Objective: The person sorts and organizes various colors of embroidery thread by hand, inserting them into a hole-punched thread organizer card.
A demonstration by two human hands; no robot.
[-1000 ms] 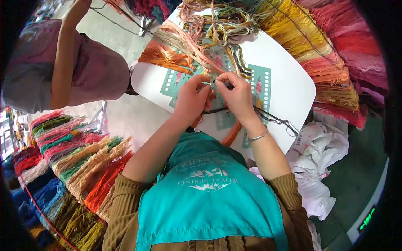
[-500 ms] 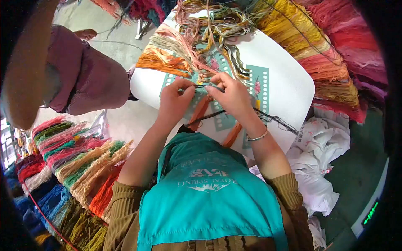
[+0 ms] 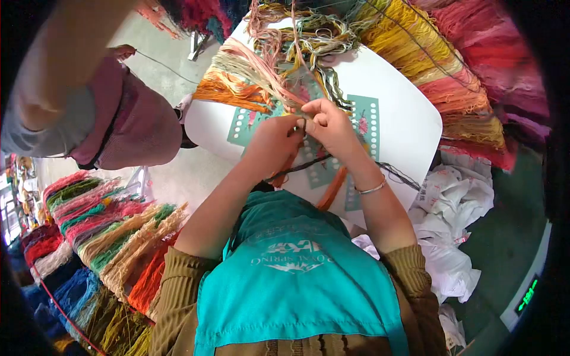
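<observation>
My left hand [image 3: 275,144] is closed, its fingertips pinching a dark strand of thread [image 3: 304,126]. My right hand [image 3: 330,126] meets it at the same spot, thumb and forefinger pressed together on the threads. Just beyond my fingers, pink and cream thread bundles [image 3: 261,65] fan across the white board, with orange thread [image 3: 228,90] beside them. Green cards with punched holes [image 3: 363,110] and flower pictures lie under the threads. Below my hands runs a dark thread bundle [image 3: 399,175], and an orange bundle [image 3: 333,188] hangs toward my apron. My fingers partly hide the knotting point.
A white board [image 3: 409,127] lies before me. Yellow and red skeins [image 3: 439,53] hang at the right, above white plastic bags [image 3: 448,207]. More coloured skeins [image 3: 119,237] hang at the left. A person in purple clothing [image 3: 142,118] stands close by at the left.
My left hand has turned and moved right against my right hand. The dark strand, stretched between them before, now mostly hides behind my fingers. The person at the left has shifted.
</observation>
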